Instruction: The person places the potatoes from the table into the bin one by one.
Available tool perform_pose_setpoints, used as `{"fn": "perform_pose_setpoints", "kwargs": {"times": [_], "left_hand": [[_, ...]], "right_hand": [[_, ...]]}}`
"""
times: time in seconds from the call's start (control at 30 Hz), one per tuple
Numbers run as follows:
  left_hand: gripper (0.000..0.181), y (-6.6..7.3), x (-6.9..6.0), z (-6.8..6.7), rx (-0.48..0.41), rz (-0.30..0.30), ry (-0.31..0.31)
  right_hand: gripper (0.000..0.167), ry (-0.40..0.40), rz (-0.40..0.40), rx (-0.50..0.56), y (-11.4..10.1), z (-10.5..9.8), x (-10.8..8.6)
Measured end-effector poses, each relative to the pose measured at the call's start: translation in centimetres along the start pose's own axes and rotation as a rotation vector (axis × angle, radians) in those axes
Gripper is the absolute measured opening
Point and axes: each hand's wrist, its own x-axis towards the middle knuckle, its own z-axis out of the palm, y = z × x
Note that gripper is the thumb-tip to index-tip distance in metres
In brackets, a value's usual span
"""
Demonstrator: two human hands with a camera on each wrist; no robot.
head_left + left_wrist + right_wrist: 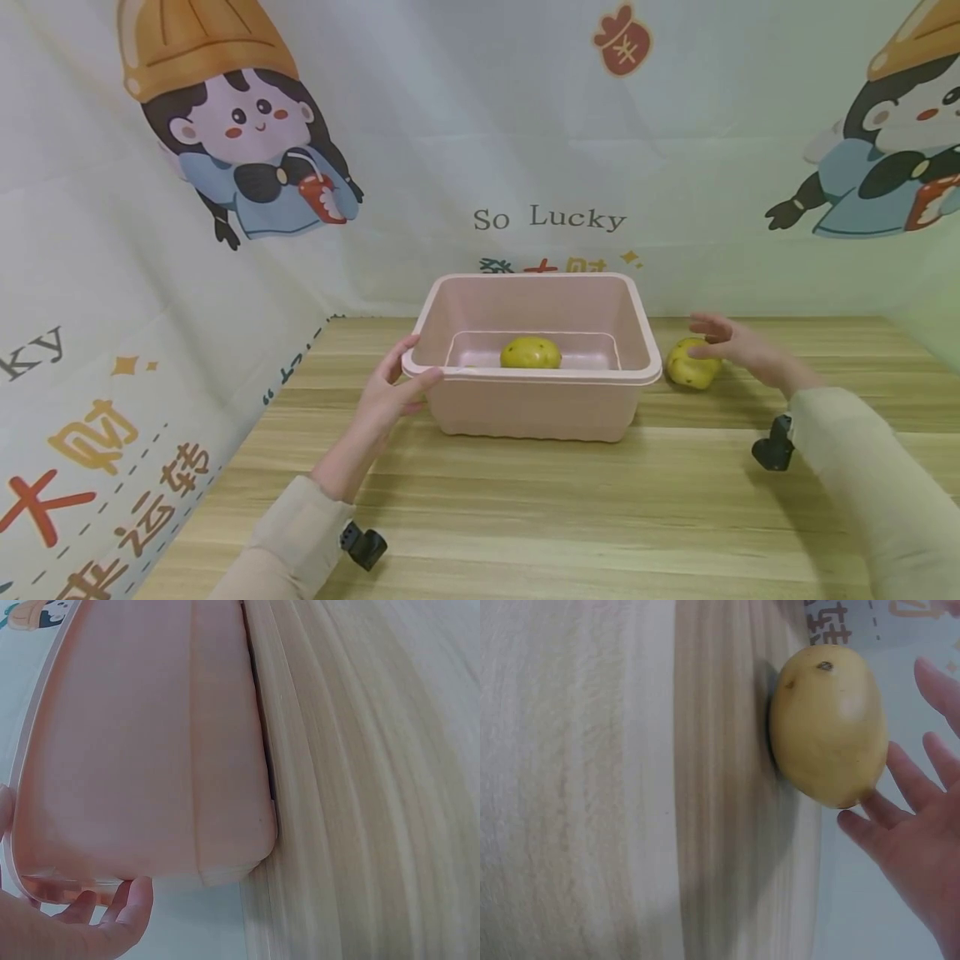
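Note:
A pink plastic bin (536, 408) stands upright on the table. My left hand (390, 387) grips its left front corner, thumb over the rim and the other fingers at the outer side; the left wrist view shows those fingers (135, 907) beside the bin's wall (135, 750). Inside the bin lies a yellow potato (531, 352), with a sliver of something yellow just above the front rim. To the right of the bin, another yellow potato (692, 364) rests on the table. My right hand (738, 346) is spread beside this potato (829, 727), fingers loosely bent and not closed round it.
The wood-patterned table (525, 517) extends in front of the bin and to both sides. Behind it hangs a pale printed cloth (420, 167), which also runs along the left. A small black device (363, 546) sits at each wrist.

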Motion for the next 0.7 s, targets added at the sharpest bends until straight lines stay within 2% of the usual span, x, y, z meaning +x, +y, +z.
{"fn": "perform_pose_setpoints", "kwargs": {"times": [0.2, 0.37, 0.7], "left_hand": [[0.067, 0.0, -0.1, 0.0, -0.002, -0.001, -0.001], [0.067, 0.0, -0.1, 0.1, -0.006, -0.002, 0.002], [0.067, 0.1, -0.2, 0.1, -0.003, 0.0, -0.001]], "right_hand": [[0.075, -0.022, -0.01, -0.075, 0.9, 0.3, 0.1], [0.073, -0.034, 0.017, -0.127, 1.3, 0.3, -0.2], [0.076, -0.003, 0.015, -0.127, 1.9, 1.1, -0.2]]}}
